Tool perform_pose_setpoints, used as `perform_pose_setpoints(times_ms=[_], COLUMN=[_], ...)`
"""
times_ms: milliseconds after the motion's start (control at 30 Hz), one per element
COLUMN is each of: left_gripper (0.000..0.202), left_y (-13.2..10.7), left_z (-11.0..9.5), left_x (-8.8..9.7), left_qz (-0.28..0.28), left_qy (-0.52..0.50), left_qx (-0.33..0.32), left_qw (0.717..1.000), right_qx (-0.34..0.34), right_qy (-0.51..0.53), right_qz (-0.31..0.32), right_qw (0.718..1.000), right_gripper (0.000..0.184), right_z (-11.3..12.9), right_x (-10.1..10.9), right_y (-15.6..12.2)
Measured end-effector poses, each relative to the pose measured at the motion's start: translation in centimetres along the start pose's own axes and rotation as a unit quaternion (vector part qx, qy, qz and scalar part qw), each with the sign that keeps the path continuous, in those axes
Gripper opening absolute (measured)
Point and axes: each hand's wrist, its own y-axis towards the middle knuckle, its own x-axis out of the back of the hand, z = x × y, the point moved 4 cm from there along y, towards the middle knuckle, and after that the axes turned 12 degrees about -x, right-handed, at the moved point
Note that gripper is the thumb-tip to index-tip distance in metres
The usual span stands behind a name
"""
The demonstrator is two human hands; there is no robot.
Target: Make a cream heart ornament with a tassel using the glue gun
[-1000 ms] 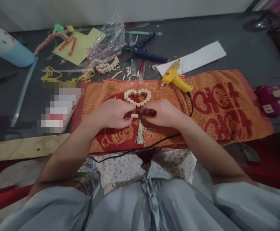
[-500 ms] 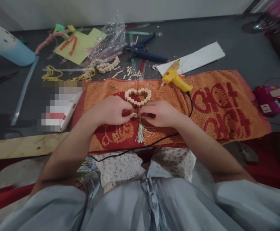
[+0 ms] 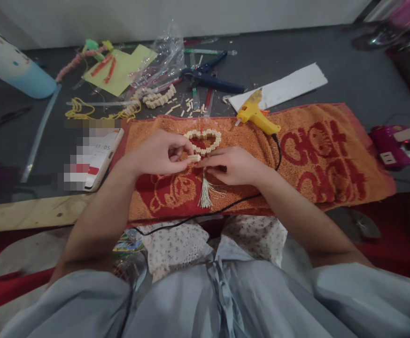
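Note:
My left hand (image 3: 166,152) is closed in a pinch on a short bundle of pale wooden sticks (image 3: 194,158), just below the lower edge of a heart-shaped ring (image 3: 210,150) of similar pale pieces. My right hand (image 3: 235,165) is curled in from the other side, one finger reaching close to the bundle. Its thumb and fingers come together over the top of a cream tassel (image 3: 205,195); what they grip there is hidden. Heart and tassel lie on an orange and red towel (image 3: 169,192).
A yellow glue gun (image 3: 257,115) rests on the towel's back edge, its black cord running forward. Behind are a white board (image 3: 285,84), a blue cutter (image 3: 215,80), loose stick pieces (image 3: 190,105) and clear plastic wrap. A phone (image 3: 102,157) lies left; a purple device (image 3: 393,148) right.
My left hand has moved slightly up with the stick bundle, which now points more to the right. My right hand's finger has stretched left toward it; the tassel has stayed in place.

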Motion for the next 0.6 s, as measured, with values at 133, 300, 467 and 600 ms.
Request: perform_pose_setpoints(times_ms=[133, 300, 467, 600], left_gripper=[0.014, 0.019, 0.019, 0.02], left_y=[-0.2, -0.2, 0.0, 0.1], left_z=[0.2, 0.0, 0.7, 1.0], left_x=[0.6, 1.6, 1.3, 0.8], left_qz=[-0.065, -0.156, -0.155, -0.129], left_qy=[-0.046, -0.104, -0.125, -0.106], left_qx=[0.024, 0.012, 0.0, 0.002], left_qw=[0.997, 0.982, 0.98, 0.986], right_qx=[-0.014, -0.029, -0.022, 0.005], right_qy=[-0.006, -0.008, 0.017, 0.078], right_qz=[0.017, 0.022, 0.012, -0.002], right_qw=[1.0, 0.999, 1.0, 0.997], right_gripper=[0.03, 0.022, 0.019, 0.014], right_z=[0.0, 0.1, -0.2, -0.6], right_x=[0.0, 0.0, 0.0, 0.7], right_y=[0.1, 0.2, 0.2, 0.2])
